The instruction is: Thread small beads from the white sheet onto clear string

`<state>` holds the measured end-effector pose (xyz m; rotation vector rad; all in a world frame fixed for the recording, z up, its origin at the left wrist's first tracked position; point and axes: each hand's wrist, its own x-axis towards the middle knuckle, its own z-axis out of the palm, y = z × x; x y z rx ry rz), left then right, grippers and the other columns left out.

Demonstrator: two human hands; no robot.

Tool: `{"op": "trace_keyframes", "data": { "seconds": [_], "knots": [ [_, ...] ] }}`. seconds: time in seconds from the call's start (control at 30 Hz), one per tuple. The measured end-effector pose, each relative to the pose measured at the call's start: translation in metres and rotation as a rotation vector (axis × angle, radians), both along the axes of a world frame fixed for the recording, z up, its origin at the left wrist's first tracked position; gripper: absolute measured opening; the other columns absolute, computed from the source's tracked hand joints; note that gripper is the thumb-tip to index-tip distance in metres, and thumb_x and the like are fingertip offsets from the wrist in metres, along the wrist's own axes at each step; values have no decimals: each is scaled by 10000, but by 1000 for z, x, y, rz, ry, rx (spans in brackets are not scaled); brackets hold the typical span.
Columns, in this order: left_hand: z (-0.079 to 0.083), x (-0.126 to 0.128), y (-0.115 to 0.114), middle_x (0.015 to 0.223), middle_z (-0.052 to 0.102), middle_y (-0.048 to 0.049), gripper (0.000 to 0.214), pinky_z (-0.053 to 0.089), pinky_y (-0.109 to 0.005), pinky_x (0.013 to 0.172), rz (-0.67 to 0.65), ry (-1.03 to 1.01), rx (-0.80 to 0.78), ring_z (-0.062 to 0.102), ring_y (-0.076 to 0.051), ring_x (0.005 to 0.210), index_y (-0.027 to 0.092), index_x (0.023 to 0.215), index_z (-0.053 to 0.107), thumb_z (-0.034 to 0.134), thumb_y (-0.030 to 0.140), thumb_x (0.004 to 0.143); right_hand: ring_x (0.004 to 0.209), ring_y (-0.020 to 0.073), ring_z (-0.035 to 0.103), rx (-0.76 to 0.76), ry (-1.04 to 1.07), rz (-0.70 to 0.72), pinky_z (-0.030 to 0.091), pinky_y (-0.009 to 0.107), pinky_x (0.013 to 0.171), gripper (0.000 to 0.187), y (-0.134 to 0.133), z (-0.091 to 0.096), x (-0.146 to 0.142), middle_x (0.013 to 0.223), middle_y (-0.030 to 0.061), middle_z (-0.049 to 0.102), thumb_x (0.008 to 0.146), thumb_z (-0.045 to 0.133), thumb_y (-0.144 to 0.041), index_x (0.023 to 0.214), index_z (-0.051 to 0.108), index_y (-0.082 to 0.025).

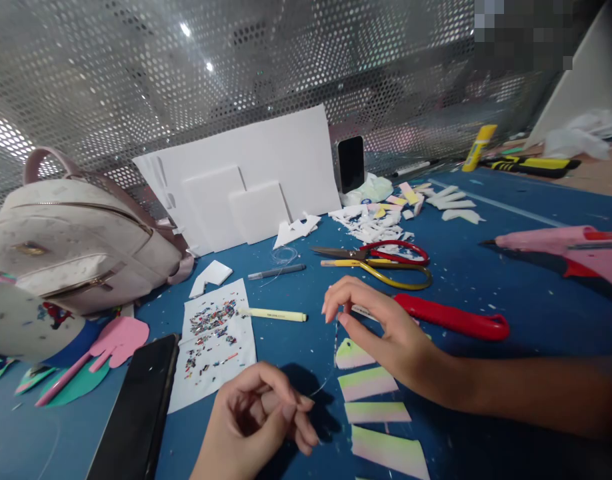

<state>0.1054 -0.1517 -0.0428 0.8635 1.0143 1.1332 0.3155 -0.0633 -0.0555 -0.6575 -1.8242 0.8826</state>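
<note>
Pinching clear thread [322,389], L hand [259,420] sits nr blk phone [133,413], foam strips [377,412] & bead-strewn sheet [199,390], R hand [381,320] thumb + fingers closed on thread's beaded part, hiding bit of red-handled tool [456,317], w/ scissors [361,255] & white scraps [371,227] beyond.
</note>
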Motion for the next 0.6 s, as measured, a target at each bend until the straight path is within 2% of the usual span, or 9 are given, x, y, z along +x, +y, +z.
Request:
{"op": "trace_keyframes", "data": {
  "seconds": [0.1, 0.2, 0.27, 0.37, 0.6],
  "knots": [
    [-2, 0, 3, 658, 786, -39, 290, 583, -195, 519, 12, 9, 5, 725, -136, 531, 163, 732, 699, 915, 357, 742, 1024, 204, 563, 14, 0, 30, 412, 376, 986, 229, -4, 7, 1, 1008, 45, 611, 1019, 412, -119, 948, 607, -213],
    [-4, -1, 4, 616, 773, -33, 290, 581, -193, 533, 17, 7, 1, 720, -134, 535, 163, 737, 694, 912, 352, 748, 1052, 203, 572, 43, -73, 96, 390, 377, 1026, 189, -8, 13, 2, 1064, 52, 645, 1014, 470, -118, 1050, 632, -208],
    [-5, -1, 4, 617, 774, -30, 284, 582, -196, 542, 17, 4, 4, 720, -133, 538, 162, 741, 694, 912, 345, 750, 1047, 205, 584, 90, -126, 207, 419, 354, 981, 154, -10, 15, 2, 1087, 61, 670, 1004, 551, -153, 1120, 643, -196],
    [-5, -2, 4, 647, 782, -33, 292, 589, -211, 558, 3, 6, 17, 720, -135, 539, 160, 747, 692, 916, 348, 742, 973, 197, 609, 150, -168, 332, 460, 311, 869, 135, -11, 13, 0, 1029, 67, 702, 1005, 628, -249, 1110, 670, -175],
    [-2, 1, 6, 613, 774, -31, 292, 596, -202, 603, 6, 26, 20, 731, -135, 556, 149, 735, 703, 919, 346, 737, 788, 154, 621, 163, -168, 301, 465, 259, 720, 170, -10, 7, -2, 836, 50, 704, 1008, 638, -275, 926, 727, -155]
  ]
}}
